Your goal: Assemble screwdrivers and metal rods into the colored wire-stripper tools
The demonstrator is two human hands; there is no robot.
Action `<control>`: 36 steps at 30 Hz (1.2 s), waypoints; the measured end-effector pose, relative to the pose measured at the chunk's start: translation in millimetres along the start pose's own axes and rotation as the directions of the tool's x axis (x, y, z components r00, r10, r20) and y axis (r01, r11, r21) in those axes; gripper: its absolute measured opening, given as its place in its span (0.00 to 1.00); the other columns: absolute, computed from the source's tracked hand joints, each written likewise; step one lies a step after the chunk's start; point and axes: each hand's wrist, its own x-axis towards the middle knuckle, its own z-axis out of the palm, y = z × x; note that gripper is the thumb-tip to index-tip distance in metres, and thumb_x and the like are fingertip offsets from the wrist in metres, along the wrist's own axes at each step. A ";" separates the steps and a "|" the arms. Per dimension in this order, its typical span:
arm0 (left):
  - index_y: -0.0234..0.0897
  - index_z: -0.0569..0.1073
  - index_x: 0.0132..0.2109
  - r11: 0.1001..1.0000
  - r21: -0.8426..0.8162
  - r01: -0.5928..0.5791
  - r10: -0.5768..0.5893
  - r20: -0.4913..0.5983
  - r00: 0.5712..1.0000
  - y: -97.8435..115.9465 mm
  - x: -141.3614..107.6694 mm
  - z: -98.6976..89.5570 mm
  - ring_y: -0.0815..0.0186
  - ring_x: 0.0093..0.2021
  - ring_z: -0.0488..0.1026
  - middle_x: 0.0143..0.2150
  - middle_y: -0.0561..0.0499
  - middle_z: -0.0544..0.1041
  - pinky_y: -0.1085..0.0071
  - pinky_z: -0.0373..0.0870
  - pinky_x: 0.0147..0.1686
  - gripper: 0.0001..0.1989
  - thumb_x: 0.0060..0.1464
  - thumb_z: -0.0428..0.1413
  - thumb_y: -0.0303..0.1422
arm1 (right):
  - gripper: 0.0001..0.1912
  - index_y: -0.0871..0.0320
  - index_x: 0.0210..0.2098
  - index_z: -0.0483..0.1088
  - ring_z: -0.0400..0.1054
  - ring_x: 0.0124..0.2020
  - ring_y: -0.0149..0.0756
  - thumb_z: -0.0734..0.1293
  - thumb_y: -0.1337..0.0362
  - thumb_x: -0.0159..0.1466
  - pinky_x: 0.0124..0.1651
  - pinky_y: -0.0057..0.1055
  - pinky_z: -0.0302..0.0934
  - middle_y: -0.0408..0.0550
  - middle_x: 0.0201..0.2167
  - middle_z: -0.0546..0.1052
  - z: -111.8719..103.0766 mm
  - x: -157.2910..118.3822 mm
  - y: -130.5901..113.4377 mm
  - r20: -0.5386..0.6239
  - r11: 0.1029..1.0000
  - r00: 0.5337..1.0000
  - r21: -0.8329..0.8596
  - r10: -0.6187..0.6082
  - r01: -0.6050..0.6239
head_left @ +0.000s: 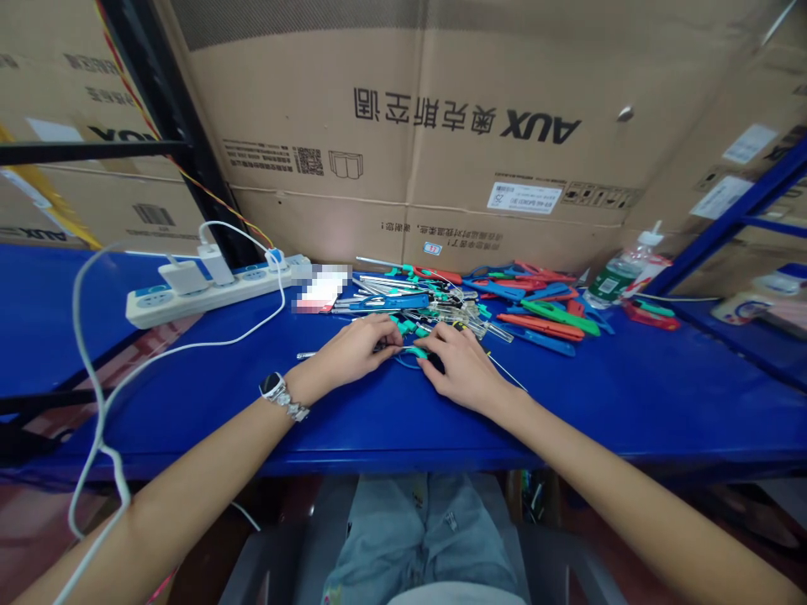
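Observation:
My left hand (359, 351) wears a watch at the wrist and is closed in a pinch. What its fingertips hold is too small to make out. Facing it, my right hand (463, 363) is closed with thumb and fingers on a small green curved piece (417, 352). A thin blue loop (407, 362) shows just below the fingertips. Just beyond both hands lies a pile of metal rods and clear-handled tools (463, 318) with green parts among them. A blue utility-knife-like handle (397, 302) rests on that pile.
Red, blue and green handles (548, 323) are heaped at the right, beside a bottle with a green label (609, 281). A white power strip (218, 294) with plugs and trailing cable (182, 346) lies left on the blue table (378, 428). Large cardboard boxes (466, 50) stand behind.

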 end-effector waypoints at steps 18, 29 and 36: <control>0.37 0.76 0.35 0.942 0.293 -0.160 0.148 0.065 0.987 11.2 -4.9 -10.3 0.59 0.41 0.72 0.37 0.48 0.75 0.59 0.67 0.46 0.08 0.62 0.55 0.31 | 0.14 0.57 0.51 0.75 0.69 0.48 0.45 0.61 0.61 0.72 0.50 0.42 0.58 0.54 0.47 0.73 -2.7 0.4 -4.7 0.042 0.998 0.999 -0.064 0.029 -0.026; 0.36 0.79 0.53 0.898 0.397 -0.190 0.169 0.088 0.982 17.1 -2.7 9.1 0.57 0.45 0.73 0.45 0.44 0.76 0.59 0.71 0.45 0.15 0.70 0.51 0.36 | 0.13 0.60 0.51 0.70 0.70 0.48 0.44 0.64 0.62 0.70 0.50 0.41 0.59 0.55 0.49 0.75 -1.6 2.7 -2.9 0.027 0.997 0.997 0.017 0.078 -0.078; 0.38 0.81 0.48 0.875 0.418 -0.242 0.247 0.042 0.968 7.9 -10.4 4.7 0.59 0.43 0.72 0.42 0.45 0.76 0.61 0.71 0.43 0.17 0.72 0.47 0.36 | 0.09 0.59 0.44 0.74 0.71 0.43 0.42 0.66 0.62 0.69 0.48 0.38 0.61 0.53 0.45 0.74 -1.9 1.7 -5.9 0.003 0.990 0.990 0.025 0.140 -0.140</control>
